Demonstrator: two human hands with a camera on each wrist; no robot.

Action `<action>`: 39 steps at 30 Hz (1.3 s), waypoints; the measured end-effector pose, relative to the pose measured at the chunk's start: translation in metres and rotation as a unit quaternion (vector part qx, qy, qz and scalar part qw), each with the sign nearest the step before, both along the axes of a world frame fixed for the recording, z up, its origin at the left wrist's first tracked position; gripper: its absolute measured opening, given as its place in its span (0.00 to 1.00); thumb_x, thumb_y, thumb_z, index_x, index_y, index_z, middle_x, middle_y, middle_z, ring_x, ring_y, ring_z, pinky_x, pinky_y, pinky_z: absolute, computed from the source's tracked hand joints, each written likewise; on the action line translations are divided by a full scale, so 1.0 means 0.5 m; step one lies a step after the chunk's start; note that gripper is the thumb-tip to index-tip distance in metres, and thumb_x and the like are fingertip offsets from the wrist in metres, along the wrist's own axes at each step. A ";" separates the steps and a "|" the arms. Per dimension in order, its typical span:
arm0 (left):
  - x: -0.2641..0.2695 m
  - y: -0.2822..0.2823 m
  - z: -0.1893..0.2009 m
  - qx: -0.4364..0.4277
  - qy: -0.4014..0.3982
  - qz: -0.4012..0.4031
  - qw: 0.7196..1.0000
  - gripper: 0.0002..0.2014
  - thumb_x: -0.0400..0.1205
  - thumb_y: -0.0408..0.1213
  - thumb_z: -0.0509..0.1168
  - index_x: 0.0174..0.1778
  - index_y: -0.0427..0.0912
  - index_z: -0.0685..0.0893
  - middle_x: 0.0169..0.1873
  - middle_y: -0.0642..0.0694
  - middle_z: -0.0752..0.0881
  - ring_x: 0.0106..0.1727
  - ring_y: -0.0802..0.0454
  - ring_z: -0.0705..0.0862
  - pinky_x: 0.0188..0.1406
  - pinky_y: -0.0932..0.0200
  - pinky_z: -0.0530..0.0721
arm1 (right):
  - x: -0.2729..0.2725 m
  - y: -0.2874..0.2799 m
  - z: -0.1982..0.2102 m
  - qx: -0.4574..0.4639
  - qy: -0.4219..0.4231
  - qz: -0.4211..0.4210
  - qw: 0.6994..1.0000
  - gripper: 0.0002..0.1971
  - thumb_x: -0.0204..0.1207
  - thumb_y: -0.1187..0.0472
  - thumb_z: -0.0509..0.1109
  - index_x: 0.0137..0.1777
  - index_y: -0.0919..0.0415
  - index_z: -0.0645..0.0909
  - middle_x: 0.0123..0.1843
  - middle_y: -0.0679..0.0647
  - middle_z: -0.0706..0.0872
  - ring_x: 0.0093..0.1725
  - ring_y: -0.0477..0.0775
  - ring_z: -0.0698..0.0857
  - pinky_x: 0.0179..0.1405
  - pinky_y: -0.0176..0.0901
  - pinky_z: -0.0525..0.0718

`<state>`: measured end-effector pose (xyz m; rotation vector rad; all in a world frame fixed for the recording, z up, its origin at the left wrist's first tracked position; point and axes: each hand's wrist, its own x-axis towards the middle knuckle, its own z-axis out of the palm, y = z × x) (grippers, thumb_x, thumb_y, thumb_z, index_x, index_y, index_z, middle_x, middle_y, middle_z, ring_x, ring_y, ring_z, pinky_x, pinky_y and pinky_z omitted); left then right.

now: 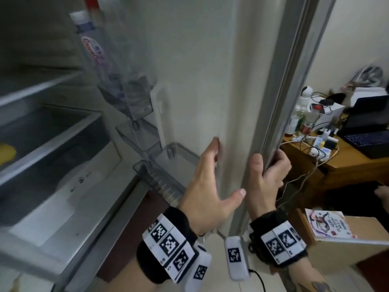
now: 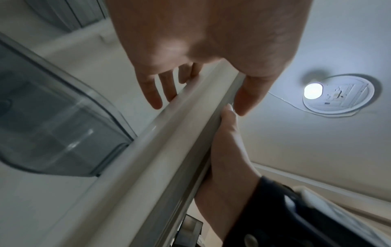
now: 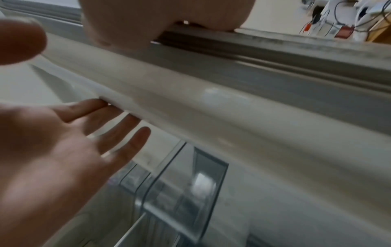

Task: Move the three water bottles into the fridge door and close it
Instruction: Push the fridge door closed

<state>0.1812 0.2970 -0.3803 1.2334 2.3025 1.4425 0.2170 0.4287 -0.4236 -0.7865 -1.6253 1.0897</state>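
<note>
The fridge door (image 1: 200,81) stands open. Clear water bottles sit upright in its upper shelf (image 1: 143,104). One has a white cap and a red-lettered label (image 1: 92,51), a plain one (image 1: 126,60) is beside it, and a red cap (image 1: 90,3) shows behind. The picture is blurred. My left hand (image 1: 210,175) lies flat on the door's inner side with straight fingers (image 2: 156,95) and its thumb on the rim. My right hand (image 1: 267,175) grips the door's outer edge (image 1: 284,102), thumb on the near side and fingers (image 1: 282,161) curled behind it.
Empty clear door bins (image 1: 174,161) sit just left of my left hand. The fridge's shelves and drawers (image 1: 52,133) fill the left, with something yellow (image 1: 7,153) inside. Behind the door are a wooden desk (image 1: 347,165) with a laptop and cables, and a cardboard box (image 1: 341,249).
</note>
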 end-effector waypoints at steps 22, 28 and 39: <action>-0.024 -0.553 -0.023 0.077 -0.058 0.159 0.983 0.48 0.71 0.52 0.70 0.84 0.57 0.51 0.81 0.55 0.65 0.80 0.60 0.65 0.80 0.48 0.66 | -0.017 -0.606 -0.038 0.092 -0.029 0.183 0.978 0.35 0.68 0.42 0.74 0.70 0.57 0.66 0.59 0.45 0.65 0.62 0.49 0.71 0.65 0.60 0.75; -0.045 -0.631 -0.035 0.080 -0.039 0.238 0.967 0.48 0.70 0.51 0.72 0.84 0.52 0.54 0.79 0.51 0.66 0.78 0.58 0.68 0.78 0.51 0.69 | -0.069 -0.700 -0.039 0.121 -0.045 0.247 0.960 0.30 0.73 0.47 0.71 0.71 0.54 0.64 0.58 0.43 0.63 0.61 0.49 0.70 0.66 0.55 0.74; -0.100 -0.709 -0.037 -0.040 0.062 0.362 0.929 0.59 0.73 0.61 0.66 0.83 0.43 0.30 0.84 0.46 0.31 0.84 0.53 0.32 0.84 0.46 0.43 | -0.142 -0.780 -0.021 0.185 -0.088 0.352 0.913 0.38 0.74 0.58 0.70 0.81 0.67 0.58 0.75 0.64 0.65 0.74 0.56 0.65 0.75 0.42 0.64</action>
